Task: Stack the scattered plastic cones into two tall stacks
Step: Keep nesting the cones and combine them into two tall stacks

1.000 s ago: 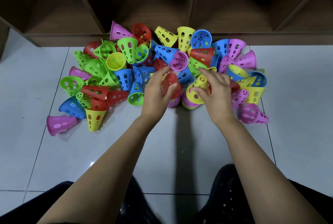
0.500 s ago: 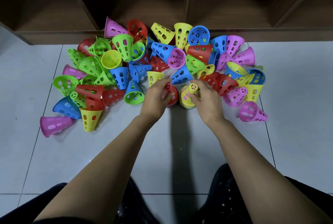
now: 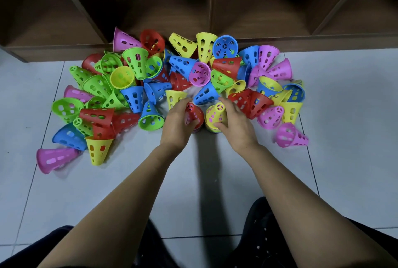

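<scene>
Cones (image 3: 228, 66) in red, yellow, blue, green and pink lie heaped on the tiled floor (image 3: 344, 116) against the foot of a wooden shelf unit (image 3: 212, 9), and the heap looks the same as a second ago. What has changed is at its near edge. A second ago both hands were raised over the pile, each carrying a cone. Now both cones are down, standing narrow end up, side by side on two short stacks whose lower rims show beneath them. The left hand (image 3: 176, 126) has its fingers curled round the red cone (image 3: 195, 114), and the right hand (image 3: 237, 126) clasps the yellow cone (image 3: 216, 113), thumb low at its near side and fingers over the far side. Half a second ago the hands were already in nearly this position.
</scene>
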